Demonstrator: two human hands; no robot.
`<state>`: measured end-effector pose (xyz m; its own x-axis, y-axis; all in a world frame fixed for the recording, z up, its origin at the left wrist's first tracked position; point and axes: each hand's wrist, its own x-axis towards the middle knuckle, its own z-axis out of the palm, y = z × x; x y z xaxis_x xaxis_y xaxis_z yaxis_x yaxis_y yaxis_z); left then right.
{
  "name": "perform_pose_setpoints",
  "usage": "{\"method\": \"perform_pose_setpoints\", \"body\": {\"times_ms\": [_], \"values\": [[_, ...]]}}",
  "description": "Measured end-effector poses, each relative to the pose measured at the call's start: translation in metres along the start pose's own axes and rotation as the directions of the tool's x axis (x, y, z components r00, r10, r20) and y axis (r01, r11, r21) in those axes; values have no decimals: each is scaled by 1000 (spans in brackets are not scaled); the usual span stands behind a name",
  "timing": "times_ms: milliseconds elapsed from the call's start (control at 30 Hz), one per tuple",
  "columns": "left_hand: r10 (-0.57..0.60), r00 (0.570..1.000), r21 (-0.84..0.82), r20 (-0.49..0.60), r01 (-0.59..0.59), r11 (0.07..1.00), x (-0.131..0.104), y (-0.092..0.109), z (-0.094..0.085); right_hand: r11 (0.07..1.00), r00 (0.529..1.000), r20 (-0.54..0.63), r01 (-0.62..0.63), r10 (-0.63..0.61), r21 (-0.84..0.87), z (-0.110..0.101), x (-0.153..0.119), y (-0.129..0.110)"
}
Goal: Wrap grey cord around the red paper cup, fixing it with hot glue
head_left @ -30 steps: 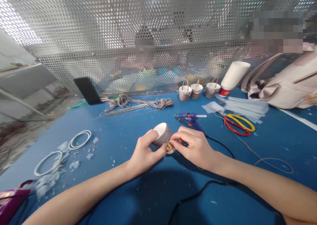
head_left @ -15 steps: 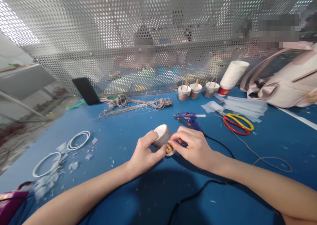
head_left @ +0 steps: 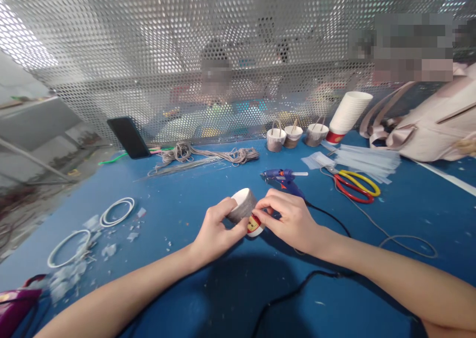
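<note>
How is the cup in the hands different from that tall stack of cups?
The held cup is just one, while the stack has many cups nested together. The held cup has gray cord wrapped around its upper part; the stack has none. Both lean over, and both show white and red.

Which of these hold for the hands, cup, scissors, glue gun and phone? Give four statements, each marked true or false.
1. The left hand holds the cup. True.
2. Both handles of the scissors are red. False: one is red, the other yellow.
3. The glue gun lies on the blue table. True.
4. The phone lies flat. False: the phone is propped up near the perforated panel.
</note>
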<state>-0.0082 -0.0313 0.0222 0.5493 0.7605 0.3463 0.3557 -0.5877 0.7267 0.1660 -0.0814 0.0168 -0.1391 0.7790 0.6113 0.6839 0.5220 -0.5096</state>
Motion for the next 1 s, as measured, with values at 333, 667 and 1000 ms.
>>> {"method": "perform_pose_setpoints", "body": {"times_ms": [333, 667, 1000], "values": [[8, 1000, -12, 13, -8, 1000, -1, -3, 0, 999, 1000, -4, -29, 30, 37, 1, 1, 1], [40, 993, -244, 110, -12, 970, 1, -13, -7, 958, 980, 34, -198, 195, 207, 2, 1, 3], [73, 995, -444, 68, -36, 895, -1, -31, -3, 865, 931, 99, -363, 351, 346, 0, 6, -1]]}}
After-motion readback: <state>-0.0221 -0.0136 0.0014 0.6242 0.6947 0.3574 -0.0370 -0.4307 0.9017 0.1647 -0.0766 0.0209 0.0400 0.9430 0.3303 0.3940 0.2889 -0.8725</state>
